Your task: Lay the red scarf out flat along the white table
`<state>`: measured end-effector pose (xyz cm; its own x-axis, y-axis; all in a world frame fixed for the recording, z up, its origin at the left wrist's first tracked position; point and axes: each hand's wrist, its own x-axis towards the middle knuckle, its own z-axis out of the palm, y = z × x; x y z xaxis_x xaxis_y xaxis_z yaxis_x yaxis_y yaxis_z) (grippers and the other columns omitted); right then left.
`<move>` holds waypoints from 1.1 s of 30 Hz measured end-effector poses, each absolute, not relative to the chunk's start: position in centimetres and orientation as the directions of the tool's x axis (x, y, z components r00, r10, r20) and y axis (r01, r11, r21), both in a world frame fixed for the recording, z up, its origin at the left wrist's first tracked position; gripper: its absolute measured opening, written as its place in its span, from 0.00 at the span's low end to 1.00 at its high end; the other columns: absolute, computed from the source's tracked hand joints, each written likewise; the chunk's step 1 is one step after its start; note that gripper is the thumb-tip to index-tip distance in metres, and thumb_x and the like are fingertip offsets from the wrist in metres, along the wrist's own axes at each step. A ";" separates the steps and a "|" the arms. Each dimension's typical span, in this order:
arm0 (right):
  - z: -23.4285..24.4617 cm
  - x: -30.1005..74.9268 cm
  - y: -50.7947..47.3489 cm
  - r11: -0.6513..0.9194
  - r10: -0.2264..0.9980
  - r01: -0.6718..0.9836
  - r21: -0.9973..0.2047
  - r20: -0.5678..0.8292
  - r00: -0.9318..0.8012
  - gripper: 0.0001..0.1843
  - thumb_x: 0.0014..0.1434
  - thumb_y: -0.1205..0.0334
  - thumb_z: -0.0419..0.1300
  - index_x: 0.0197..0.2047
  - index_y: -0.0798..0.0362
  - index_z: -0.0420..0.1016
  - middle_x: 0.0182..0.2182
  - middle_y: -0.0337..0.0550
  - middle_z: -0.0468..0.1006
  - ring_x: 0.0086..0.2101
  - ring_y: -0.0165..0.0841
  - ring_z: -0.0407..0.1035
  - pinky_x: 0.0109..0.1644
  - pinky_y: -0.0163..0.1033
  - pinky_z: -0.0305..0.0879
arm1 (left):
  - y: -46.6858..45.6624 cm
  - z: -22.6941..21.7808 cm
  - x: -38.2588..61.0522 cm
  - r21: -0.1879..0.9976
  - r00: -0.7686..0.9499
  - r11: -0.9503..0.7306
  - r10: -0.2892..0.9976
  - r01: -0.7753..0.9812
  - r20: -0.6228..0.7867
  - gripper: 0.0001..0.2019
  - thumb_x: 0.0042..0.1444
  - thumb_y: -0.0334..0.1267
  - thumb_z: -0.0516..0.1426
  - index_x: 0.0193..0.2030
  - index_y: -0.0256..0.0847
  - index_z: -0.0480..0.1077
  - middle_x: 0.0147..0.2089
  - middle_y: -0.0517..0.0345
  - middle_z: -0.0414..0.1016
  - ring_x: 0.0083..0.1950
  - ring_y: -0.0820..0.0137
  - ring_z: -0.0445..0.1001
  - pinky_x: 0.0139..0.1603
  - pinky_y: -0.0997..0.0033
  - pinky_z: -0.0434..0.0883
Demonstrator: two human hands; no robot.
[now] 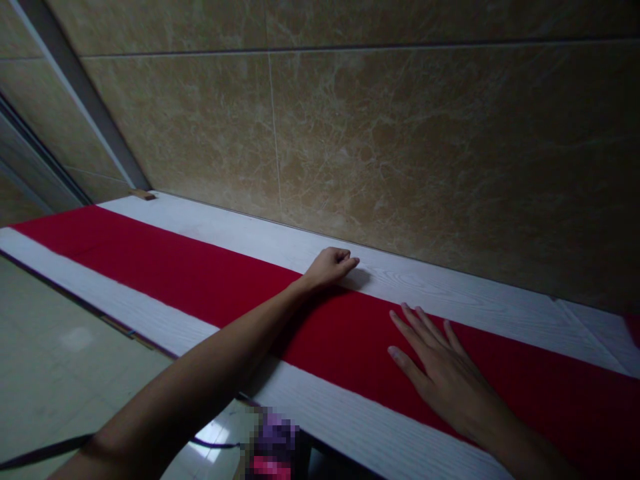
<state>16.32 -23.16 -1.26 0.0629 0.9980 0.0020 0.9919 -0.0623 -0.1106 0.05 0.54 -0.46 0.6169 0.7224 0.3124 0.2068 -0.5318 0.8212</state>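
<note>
Hands (435, 367) partly hide the red cloth (165, 263), its right end cropped.

The right hand (440, 370) is spread over the cloth (165, 267), and the left hand (330, 267) is curled near its far edge.
</note>
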 end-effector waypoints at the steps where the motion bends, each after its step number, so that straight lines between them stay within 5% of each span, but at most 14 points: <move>1: -1.4 16.8 -23.5 -0.073 0.997 0.991 -0.112 0.001 0.073 0.42 0.69 0.33 0.35 0.76 0.49 0.51 0.74 0.40 0.46 0.73 0.42 0.38 0.74 0.65 0.37 | 0.5 -0.5 0.1 0.822 0.616 -0.530 0.724 0.209 0.311 0.22 0.57 0.53 0.53 0.21 0.44 0.50 0.20 0.69 0.47 0.24 0.76 0.49 0.28 0.71 0.47; 21: -4.5 28.9 -30.9 -0.289 0.941 0.942 -0.172 0.130 0.313 0.43 0.62 0.31 0.44 0.71 0.47 0.63 0.70 0.46 0.60 0.69 0.50 0.51 0.70 0.70 0.46 | 0.4 -0.2 0.1 0.827 0.619 -0.525 0.723 0.201 0.308 0.22 0.57 0.51 0.54 0.21 0.44 0.50 0.20 0.69 0.47 0.24 0.77 0.48 0.27 0.71 0.46; 28: -5.6 32.4 -32.3 -0.347 0.917 0.917 -0.198 0.135 0.376 0.41 0.62 0.34 0.42 0.70 0.46 0.64 0.69 0.45 0.62 0.69 0.47 0.52 0.72 0.65 0.46 | 0.2 -0.1 -0.1 0.825 0.621 -0.531 0.717 0.195 0.315 0.22 0.56 0.52 0.54 0.21 0.44 0.50 0.20 0.69 0.47 0.23 0.77 0.48 0.27 0.71 0.47; 33: -7.1 35.9 -33.5 -0.336 0.900 0.930 -0.147 0.242 0.363 0.35 0.63 0.39 0.41 0.62 0.40 0.74 0.65 0.45 0.70 0.66 0.44 0.59 0.70 0.58 0.56 | 0.3 -0.1 -0.1 0.822 0.616 -0.531 0.723 0.206 0.312 0.22 0.57 0.52 0.54 0.21 0.44 0.50 0.20 0.69 0.48 0.24 0.77 0.49 0.27 0.72 0.48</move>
<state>35.87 -33.46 -7.09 0.3635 0.8997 0.2418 0.9302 -0.3363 -0.1471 -0.08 0.27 -0.11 0.6160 0.7231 0.3124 0.2057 -0.5306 0.8223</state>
